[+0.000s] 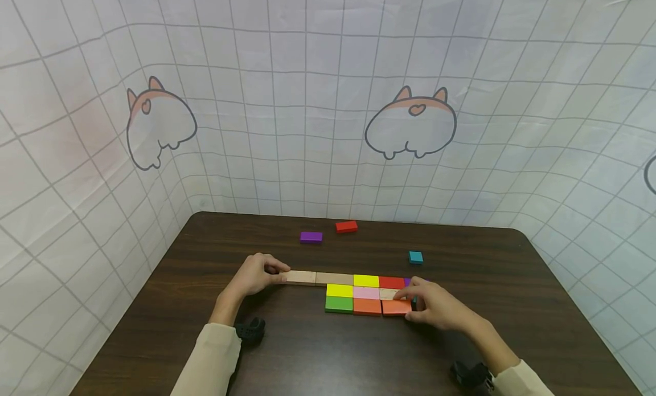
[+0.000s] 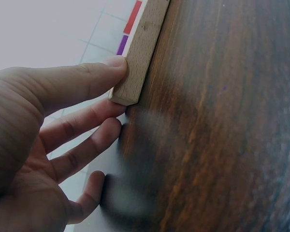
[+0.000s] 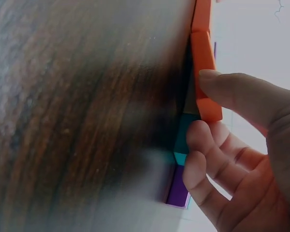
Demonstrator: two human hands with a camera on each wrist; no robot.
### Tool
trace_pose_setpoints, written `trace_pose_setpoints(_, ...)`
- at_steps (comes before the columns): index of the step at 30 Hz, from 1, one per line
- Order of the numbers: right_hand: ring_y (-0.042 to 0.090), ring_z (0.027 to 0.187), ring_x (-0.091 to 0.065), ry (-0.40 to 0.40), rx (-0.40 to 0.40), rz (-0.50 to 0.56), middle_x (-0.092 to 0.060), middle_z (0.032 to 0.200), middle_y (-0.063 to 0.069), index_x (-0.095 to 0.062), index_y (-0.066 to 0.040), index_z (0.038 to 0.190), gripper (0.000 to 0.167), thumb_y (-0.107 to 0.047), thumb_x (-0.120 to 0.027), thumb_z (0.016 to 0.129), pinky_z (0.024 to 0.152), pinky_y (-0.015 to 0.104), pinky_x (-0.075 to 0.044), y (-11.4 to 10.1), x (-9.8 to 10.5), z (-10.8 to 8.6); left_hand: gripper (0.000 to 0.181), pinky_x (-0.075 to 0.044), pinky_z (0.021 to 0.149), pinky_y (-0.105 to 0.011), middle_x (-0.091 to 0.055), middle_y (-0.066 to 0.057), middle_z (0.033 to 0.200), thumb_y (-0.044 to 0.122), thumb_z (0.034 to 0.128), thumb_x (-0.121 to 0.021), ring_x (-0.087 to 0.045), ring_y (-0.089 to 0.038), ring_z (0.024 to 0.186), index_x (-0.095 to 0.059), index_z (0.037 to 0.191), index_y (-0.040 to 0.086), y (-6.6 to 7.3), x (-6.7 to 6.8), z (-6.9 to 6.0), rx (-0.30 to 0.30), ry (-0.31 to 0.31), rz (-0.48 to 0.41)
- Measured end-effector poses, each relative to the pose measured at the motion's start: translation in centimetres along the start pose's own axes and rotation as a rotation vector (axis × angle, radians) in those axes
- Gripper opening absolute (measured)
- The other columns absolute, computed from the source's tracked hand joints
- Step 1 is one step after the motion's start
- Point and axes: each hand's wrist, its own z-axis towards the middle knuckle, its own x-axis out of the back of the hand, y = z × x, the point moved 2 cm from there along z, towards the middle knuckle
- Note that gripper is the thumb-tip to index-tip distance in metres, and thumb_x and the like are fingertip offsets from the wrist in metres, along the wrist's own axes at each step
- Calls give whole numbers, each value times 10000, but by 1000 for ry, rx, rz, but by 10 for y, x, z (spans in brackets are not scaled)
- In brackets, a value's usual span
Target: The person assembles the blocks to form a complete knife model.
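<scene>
Flat rectangular blocks lie in adjoining rows on the dark table. With thumb and fingertips, my left hand (image 1: 255, 275) pinches the end of a plain wooden block (image 1: 300, 277), the leftmost in the back row. Another wooden block (image 1: 334, 279) adjoins it. My right hand (image 1: 438, 306) pinches the right end of an orange block (image 1: 396, 309) in the front row, its thumb on the near side (image 3: 205, 72). A second orange block (image 1: 367, 307) sits to the left. Teal (image 3: 186, 135) and purple (image 3: 176, 188) blocks show beyond the right fingers, partly hidden in the head view.
Yellow (image 1: 366, 280), red (image 1: 392, 282), pink (image 1: 366, 293) and green (image 1: 339, 304) blocks fill out the rows. Farther back lie a loose purple block (image 1: 311, 237), a red block (image 1: 346, 227) and a small teal block (image 1: 415, 257). A gridded white curtain (image 1: 287, 128) surrounds the table.
</scene>
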Motion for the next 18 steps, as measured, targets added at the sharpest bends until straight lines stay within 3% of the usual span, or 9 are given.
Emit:
trace_pose_setpoints(13, 56, 677, -512, 21, -48, -51, -550, 962, -26, -726, -159, 1144, 258, -155, -813, 901, 632, 264, -473, 1, -1, 2, 170, -471, 673, -359, -650, 36, 890, 103, 878, -829, -535, -183, 777, -832, 1041, 153, -1, 0, 0, -15, -5, 1)
trace_pose_setpoints(18, 57, 684, -508, 23, -58, -43, -567, 869, -54, -715, -149, 1097, 225, -141, -816, 896, 627, 272, -475, 3, 0, 1, 174, -474, 671, -359, -651, 36, 886, 104, 877, -829, -538, -182, 770, -832, 1045, 150, -2, 0, 0, -14, -6, -2)
